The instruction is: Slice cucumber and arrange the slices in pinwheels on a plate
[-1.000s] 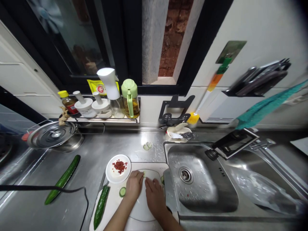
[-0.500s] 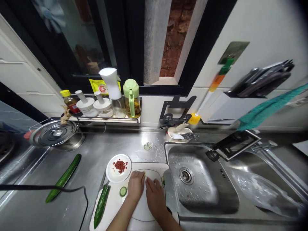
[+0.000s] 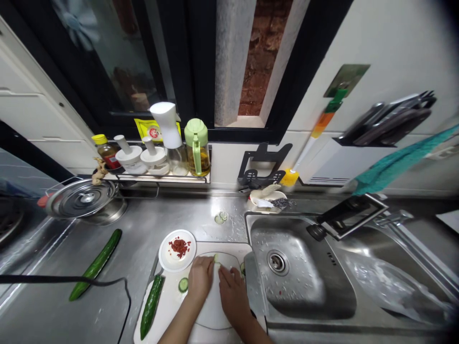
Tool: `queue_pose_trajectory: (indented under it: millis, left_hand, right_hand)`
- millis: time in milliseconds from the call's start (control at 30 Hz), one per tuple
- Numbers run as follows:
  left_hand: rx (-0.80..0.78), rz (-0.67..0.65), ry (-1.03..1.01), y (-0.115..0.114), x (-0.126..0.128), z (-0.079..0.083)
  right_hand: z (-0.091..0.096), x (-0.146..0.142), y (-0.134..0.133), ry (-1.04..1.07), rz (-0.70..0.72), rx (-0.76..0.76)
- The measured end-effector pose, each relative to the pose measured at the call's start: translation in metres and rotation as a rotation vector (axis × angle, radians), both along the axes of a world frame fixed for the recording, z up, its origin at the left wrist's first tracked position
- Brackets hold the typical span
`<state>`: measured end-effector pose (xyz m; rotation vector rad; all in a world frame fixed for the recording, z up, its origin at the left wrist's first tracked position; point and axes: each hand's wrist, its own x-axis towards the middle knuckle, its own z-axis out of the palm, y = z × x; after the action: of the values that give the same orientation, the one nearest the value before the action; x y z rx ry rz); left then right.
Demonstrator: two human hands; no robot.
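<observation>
Both my hands are over a white plate (image 3: 211, 313) with a thin dark rim line, on a white cutting board (image 3: 168, 329). My left hand (image 3: 201, 275) is closed, its fingertips at a small pale green cucumber slice (image 3: 216, 258) near the plate's far edge. Close beside it, my right hand (image 3: 233, 292) has curled fingers pointing at the same spot; what they pinch is hidden. Left of the hands lie another cucumber slice (image 3: 183, 285) and a piece of cucumber (image 3: 152, 308). A small white dish (image 3: 165, 260) of red berries stands at the board's far left corner.
A knife with a broad blade (image 3: 254, 286) lies along the board's right edge, beside the sink (image 3: 304, 296). A whole cucumber (image 3: 95, 265) and a black cable (image 3: 89, 281) are at left. Cucumber scraps (image 3: 221, 217) sit behind the board. A lidded pot (image 3: 86, 200) stands back left.
My left hand has shifted slightly left and down, my right hand slightly right, so the gap between them is a little wider and the slice shows more.
</observation>
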<state>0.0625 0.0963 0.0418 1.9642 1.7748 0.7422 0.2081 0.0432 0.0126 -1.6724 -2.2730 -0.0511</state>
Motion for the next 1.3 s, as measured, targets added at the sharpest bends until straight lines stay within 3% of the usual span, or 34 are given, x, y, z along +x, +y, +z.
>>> queue_pose_trajectory:
  millis: [267,467,667,1033,1300]
  left_hand:
    - [-0.047,0.200,-0.047,-0.029,-0.062,0.017]
    - [-0.168,0.323,-0.019,-0.064,-0.097,0.007]
    - [-0.179,0.362,-0.049,-0.074,-0.093,-0.001]
    - [-0.217,0.335,-0.066,-0.071,-0.083,0.000]
    - [-0.241,0.325,-0.047,-0.069,-0.084,0.001]
  right_hand:
    - [0.013,0.015,-0.015,0.096,0.027,-0.005]
    - [0.016,0.018,-0.030,0.159,0.014,-0.057]
    - [0.017,0.014,-0.040,0.177,0.028,-0.085]
    - [0.019,0.013,-0.045,0.155,0.060,-0.069]
    - [0.010,0.009,-0.046,0.169,0.019,-0.051]
